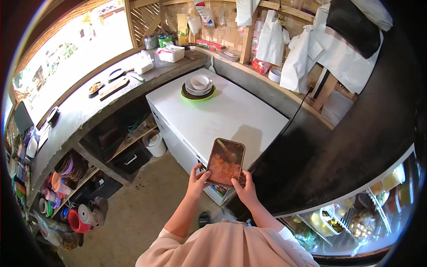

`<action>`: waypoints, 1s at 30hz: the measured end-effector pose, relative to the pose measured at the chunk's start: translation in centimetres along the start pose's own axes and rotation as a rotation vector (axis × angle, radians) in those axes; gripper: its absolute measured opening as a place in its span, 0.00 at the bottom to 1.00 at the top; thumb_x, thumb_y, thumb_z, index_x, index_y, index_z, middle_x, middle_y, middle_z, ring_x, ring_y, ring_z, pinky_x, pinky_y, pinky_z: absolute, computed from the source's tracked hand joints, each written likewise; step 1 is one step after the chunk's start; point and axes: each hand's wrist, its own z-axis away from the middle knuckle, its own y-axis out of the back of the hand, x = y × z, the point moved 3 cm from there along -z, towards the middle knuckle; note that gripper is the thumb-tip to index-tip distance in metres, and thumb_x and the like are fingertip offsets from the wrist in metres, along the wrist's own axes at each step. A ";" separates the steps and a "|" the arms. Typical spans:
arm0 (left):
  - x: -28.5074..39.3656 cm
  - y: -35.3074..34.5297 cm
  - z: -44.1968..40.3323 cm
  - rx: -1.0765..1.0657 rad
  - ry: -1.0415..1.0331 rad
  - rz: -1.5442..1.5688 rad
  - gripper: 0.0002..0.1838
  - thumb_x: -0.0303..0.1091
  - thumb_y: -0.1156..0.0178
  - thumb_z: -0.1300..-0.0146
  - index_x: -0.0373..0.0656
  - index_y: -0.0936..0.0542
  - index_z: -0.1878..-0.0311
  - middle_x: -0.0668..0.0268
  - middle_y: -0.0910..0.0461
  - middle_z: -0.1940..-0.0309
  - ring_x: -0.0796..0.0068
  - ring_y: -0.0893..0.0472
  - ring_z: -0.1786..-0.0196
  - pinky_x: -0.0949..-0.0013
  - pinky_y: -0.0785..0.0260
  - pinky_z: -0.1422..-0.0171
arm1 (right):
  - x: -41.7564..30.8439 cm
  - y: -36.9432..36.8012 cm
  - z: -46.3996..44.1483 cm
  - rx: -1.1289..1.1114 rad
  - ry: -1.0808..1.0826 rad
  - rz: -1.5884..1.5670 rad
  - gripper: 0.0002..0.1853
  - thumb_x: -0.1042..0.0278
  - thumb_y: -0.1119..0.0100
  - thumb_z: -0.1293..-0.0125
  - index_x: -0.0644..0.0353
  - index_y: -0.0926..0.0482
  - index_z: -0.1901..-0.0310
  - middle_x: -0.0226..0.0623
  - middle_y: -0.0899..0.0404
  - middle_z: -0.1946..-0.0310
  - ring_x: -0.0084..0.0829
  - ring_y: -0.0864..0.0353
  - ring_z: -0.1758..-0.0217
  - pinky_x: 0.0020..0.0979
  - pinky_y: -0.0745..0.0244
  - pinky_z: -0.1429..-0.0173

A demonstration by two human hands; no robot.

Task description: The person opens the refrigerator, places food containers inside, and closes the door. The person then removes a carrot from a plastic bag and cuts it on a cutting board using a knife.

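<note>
A dark rectangular container [225, 163] holds reddish, chunky food, with a spoon-like utensil [227, 151] lying in its upper part. My left hand [197, 180] grips the container's lower left side. On its lower right corner, my right hand [245, 188] is closed, thumb over the rim. Both hands hold it in front of my body, over the near edge of a white chest freezer [231, 113]. Toward the freezer's far end, white bowls and plates [199, 84] are stacked on a dark and green round tray [198, 98].
A concrete counter [84, 116] runs along the left, with a cutting board [114, 88] on it. Below are shelves with buckets and baskets. An open lit refrigerator [356, 222] with bagged food stands at the lower right. White plastic bags [270, 40] hang on the back wall.
</note>
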 end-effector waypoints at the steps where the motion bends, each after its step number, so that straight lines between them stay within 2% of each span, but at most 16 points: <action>1: 0.5 -0.7 0.6 -0.026 0.009 -0.017 0.33 0.35 0.36 0.38 0.53 0.39 0.32 0.63 0.23 0.51 0.69 0.22 0.49 0.60 0.25 0.51 | -0.3 0.6 0.5 -0.006 -0.015 -0.068 0.32 0.63 0.36 0.36 0.60 0.40 0.35 0.43 0.23 0.47 0.32 0.20 0.46 0.32 0.25 0.46; 2: 1.3 -1.6 1.4 -0.036 0.011 -0.020 0.33 0.35 0.36 0.38 0.53 0.39 0.32 0.63 0.23 0.51 0.69 0.22 0.49 0.60 0.25 0.51 | -1.2 1.3 1.1 0.005 -0.015 -0.067 0.32 0.63 0.36 0.36 0.60 0.40 0.35 0.43 0.23 0.47 0.32 0.20 0.46 0.32 0.25 0.46; 4: 2.8 -4.0 3.2 -0.103 0.050 -0.005 0.29 0.34 0.39 0.35 0.52 0.38 0.33 0.63 0.23 0.52 0.69 0.21 0.52 0.62 0.24 0.53 | -3.7 2.9 2.2 0.004 0.035 -0.479 0.37 0.71 0.38 0.36 0.60 0.48 0.30 0.39 0.29 0.41 0.30 0.23 0.44 0.31 0.26 0.41; 5: 3.2 -4.9 3.9 -0.119 0.054 -0.009 0.29 0.34 0.39 0.35 0.52 0.38 0.33 0.63 0.23 0.52 0.69 0.21 0.52 0.62 0.24 0.53 | -4.6 4.0 2.8 -0.019 0.004 -0.524 0.42 0.76 0.40 0.36 0.59 0.56 0.27 0.39 0.38 0.35 0.31 0.25 0.41 0.31 0.28 0.38; 8: 4.7 -8.2 5.8 -0.258 0.059 0.057 0.26 0.33 0.41 0.34 0.51 0.37 0.34 0.65 0.22 0.53 0.71 0.20 0.55 0.62 0.23 0.53 | -7.1 7.4 4.1 0.059 0.187 -0.435 0.43 0.76 0.40 0.36 0.58 0.57 0.27 0.41 0.42 0.33 0.33 0.28 0.38 0.33 0.29 0.37; 9: 5.3 -9.5 6.6 -0.319 0.056 0.093 0.25 0.32 0.42 0.34 0.50 0.37 0.35 0.66 0.22 0.54 0.73 0.19 0.56 0.62 0.22 0.54 | -7.5 8.5 4.6 0.075 0.189 -0.457 0.44 0.77 0.40 0.36 0.57 0.58 0.26 0.42 0.46 0.31 0.34 0.33 0.34 0.34 0.30 0.35; 12: 7.2 -13.0 9.4 -0.456 0.057 0.118 0.23 0.31 0.44 0.33 0.47 0.36 0.37 0.65 0.22 0.54 0.75 0.19 0.58 0.64 0.20 0.57 | -12.0 12.1 7.2 0.102 0.122 -0.578 0.44 0.77 0.39 0.37 0.57 0.57 0.26 0.42 0.45 0.31 0.34 0.36 0.32 0.34 0.31 0.34; 14: 8.2 -15.0 11.2 -0.613 0.051 0.083 0.21 0.29 0.42 0.33 0.49 0.34 0.38 0.66 0.25 0.53 0.79 0.22 0.53 0.70 0.23 0.55 | -13.5 14.6 8.9 0.159 0.166 -0.532 0.45 0.77 0.38 0.39 0.57 0.56 0.26 0.42 0.46 0.30 0.34 0.37 0.31 0.36 0.33 0.33; 16: 9.1 -16.5 13.4 -0.696 0.052 -0.005 0.20 0.28 0.43 0.32 0.46 0.34 0.39 0.64 0.28 0.49 0.77 0.24 0.48 0.70 0.25 0.50 | -15.6 16.8 11.3 0.206 0.228 -0.538 0.46 0.75 0.35 0.41 0.58 0.54 0.26 0.42 0.44 0.30 0.34 0.37 0.31 0.37 0.36 0.31; 18: 9.8 -18.1 15.6 -0.925 -0.210 -0.082 0.23 0.32 0.40 0.35 0.41 0.34 0.39 0.64 0.26 0.50 0.77 0.26 0.47 0.72 0.32 0.44 | -17.6 18.7 13.9 0.287 0.228 -0.551 0.47 0.72 0.34 0.42 0.60 0.52 0.26 0.42 0.40 0.32 0.34 0.36 0.31 0.37 0.39 0.30; 19: 10.5 -19.1 17.1 -0.983 -0.150 -0.034 0.26 0.31 0.37 0.38 0.39 0.35 0.39 0.64 0.28 0.50 0.72 0.30 0.41 0.70 0.39 0.38 | -18.2 19.6 15.2 0.325 0.225 -0.569 0.47 0.69 0.32 0.43 0.60 0.52 0.26 0.43 0.40 0.33 0.35 0.36 0.31 0.37 0.39 0.30; 22: 11.8 -21.3 20.7 -1.148 -0.011 -0.020 0.30 0.28 0.34 0.42 0.39 0.37 0.38 0.62 0.30 0.45 0.68 0.29 0.41 0.67 0.36 0.39 | -20.2 22.1 19.1 0.421 0.245 -0.592 0.49 0.61 0.30 0.43 0.62 0.52 0.26 0.44 0.38 0.34 0.35 0.35 0.31 0.37 0.40 0.30; 23: 11.8 -22.0 21.4 -1.178 0.128 0.050 0.36 0.25 0.30 0.47 0.39 0.38 0.37 0.60 0.32 0.41 0.65 0.28 0.42 0.62 0.34 0.38 | -21.0 22.7 20.4 0.448 0.257 -0.602 0.51 0.57 0.29 0.44 0.63 0.51 0.27 0.44 0.38 0.34 0.35 0.35 0.32 0.37 0.40 0.30; 24: 11.5 -22.7 21.6 -1.208 0.146 0.046 0.36 0.25 0.30 0.47 0.39 0.38 0.37 0.60 0.32 0.41 0.65 0.28 0.42 0.62 0.34 0.38 | -21.8 23.0 21.6 0.504 0.251 -0.612 0.53 0.51 0.28 0.45 0.64 0.51 0.27 0.45 0.38 0.34 0.35 0.35 0.31 0.38 0.40 0.29; 26: 10.8 -24.5 22.6 -1.449 0.133 0.081 0.34 0.16 0.35 0.43 0.40 0.41 0.37 0.61 0.38 0.40 0.63 0.30 0.37 0.61 0.35 0.32 | -22.7 24.1 23.9 0.574 0.279 -0.583 0.52 0.50 0.28 0.45 0.65 0.50 0.28 0.45 0.36 0.35 0.35 0.34 0.32 0.37 0.40 0.29; 30: 8.6 -28.5 24.6 -1.551 0.201 0.083 0.36 0.17 0.33 0.44 0.41 0.41 0.36 0.61 0.38 0.41 0.64 0.30 0.36 0.60 0.33 0.32 | -24.0 26.7 27.2 0.706 0.315 -0.514 0.53 0.47 0.29 0.45 0.67 0.49 0.28 0.45 0.34 0.36 0.35 0.33 0.33 0.36 0.40 0.29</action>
